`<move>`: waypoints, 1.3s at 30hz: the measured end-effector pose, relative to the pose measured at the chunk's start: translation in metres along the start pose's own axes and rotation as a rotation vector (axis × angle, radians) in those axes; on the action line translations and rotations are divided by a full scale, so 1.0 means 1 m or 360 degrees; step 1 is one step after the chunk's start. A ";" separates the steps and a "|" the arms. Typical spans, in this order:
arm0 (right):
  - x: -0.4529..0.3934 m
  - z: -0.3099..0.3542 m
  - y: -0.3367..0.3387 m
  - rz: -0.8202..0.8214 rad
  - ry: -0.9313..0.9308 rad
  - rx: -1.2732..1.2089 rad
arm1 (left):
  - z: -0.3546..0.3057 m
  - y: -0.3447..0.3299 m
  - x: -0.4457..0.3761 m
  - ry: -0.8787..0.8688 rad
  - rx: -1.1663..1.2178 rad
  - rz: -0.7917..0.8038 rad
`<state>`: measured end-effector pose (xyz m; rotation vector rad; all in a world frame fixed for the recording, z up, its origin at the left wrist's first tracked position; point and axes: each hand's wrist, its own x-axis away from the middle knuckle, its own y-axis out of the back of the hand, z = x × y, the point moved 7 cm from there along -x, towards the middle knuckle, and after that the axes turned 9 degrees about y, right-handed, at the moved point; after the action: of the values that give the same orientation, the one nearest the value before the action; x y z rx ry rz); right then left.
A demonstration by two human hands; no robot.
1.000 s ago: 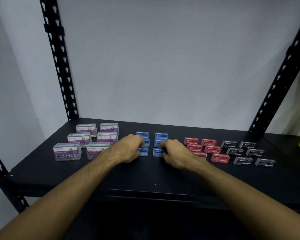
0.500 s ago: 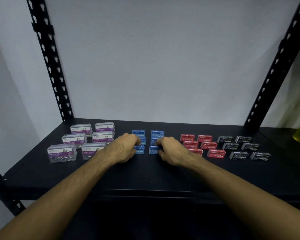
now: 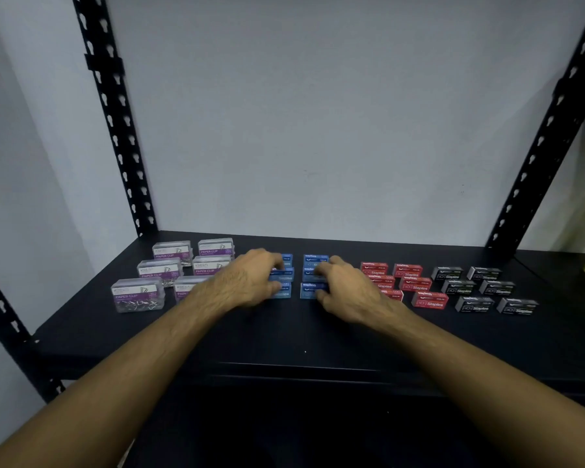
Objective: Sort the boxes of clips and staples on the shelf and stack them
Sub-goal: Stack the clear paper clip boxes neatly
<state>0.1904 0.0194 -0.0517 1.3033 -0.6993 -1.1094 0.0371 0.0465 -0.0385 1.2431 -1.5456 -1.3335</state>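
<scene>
Reaching palms-down, left hand [image 3: 250, 282] and right hand [image 3: 348, 292], each grip curled around blue staple boxes [image 3: 313, 261].

On the black metal shelf [image 3: 284, 339], clear plastic paper-clip boxes [image 3: 169, 275] lie at the left, small blue staple boxes [image 3: 313, 275] in the middle, red staple boxes [image 3: 416, 285] to their right, and black staple boxes [image 3: 487, 290] rightmost, all in two columns.

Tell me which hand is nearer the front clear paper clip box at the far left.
Left. The left hand lies just right of the front paper clip box; the right hand is farther right, on the blue staple boxes.
</scene>
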 end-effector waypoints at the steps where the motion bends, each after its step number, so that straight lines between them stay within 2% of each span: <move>1: 0.000 0.003 0.004 -0.0042 0.0008 0.0026 | 0.000 0.008 0.002 -0.0019 0.0019 -0.0049; 5: -0.004 0.022 0.018 -0.0145 0.0075 0.0033 | 0.014 0.043 0.012 -0.0039 0.0160 -0.0164; 10: -0.019 0.060 0.016 -0.0173 0.0236 -0.0064 | 0.060 0.078 0.033 0.0041 0.0220 -0.0194; 18: -0.049 0.136 -0.012 -0.0157 0.0565 -0.0168 | 0.163 0.079 0.072 0.0381 0.0134 0.0036; 22: -0.065 0.164 -0.023 -0.0142 0.0652 -0.0145 | 0.192 0.068 0.084 0.0448 0.0144 0.0074; 32: -0.070 0.167 -0.030 -0.0039 0.0600 -0.0165 | 0.191 0.052 0.078 0.0342 0.0207 -0.0060; 39: -0.049 0.142 -0.024 -0.0013 0.0491 -0.0196 | 0.166 0.036 0.069 0.0192 0.0468 0.0033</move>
<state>0.0389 0.0112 -0.0403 1.3346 -0.3908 -0.9165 -0.1444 0.0242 -0.0396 1.4528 -1.7048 -1.0224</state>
